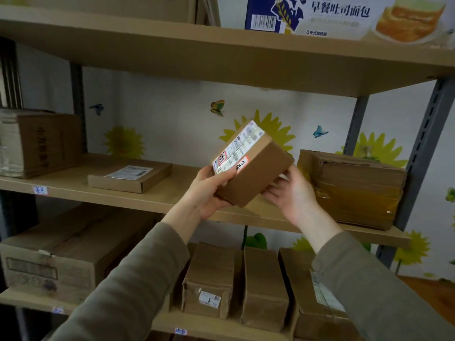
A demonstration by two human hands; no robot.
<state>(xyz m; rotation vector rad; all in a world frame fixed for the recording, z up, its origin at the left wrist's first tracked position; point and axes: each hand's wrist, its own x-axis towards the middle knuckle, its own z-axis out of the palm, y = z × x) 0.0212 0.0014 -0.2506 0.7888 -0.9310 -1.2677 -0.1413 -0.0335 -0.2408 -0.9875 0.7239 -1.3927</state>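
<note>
A small brown cardboard parcel (261, 168) with a white shipping label and a red-edged sticker on its upper face is held tilted in the air, in front of the middle shelf (152, 200). My left hand (209, 190) grips its lower left corner, thumb lying over the label. My right hand (293, 195) holds the parcel's right underside, fingers curled against the cardboard. Both sleeves are grey-green.
On the middle shelf lie a flat labelled box (130, 175), a large carton (37, 143) at the left and a taped carton (354, 188) at the right. Several parcels (209, 281) stand on the lower shelf. A printed bread carton (344, 16) sits above. A grey upright (418, 156) stands right.
</note>
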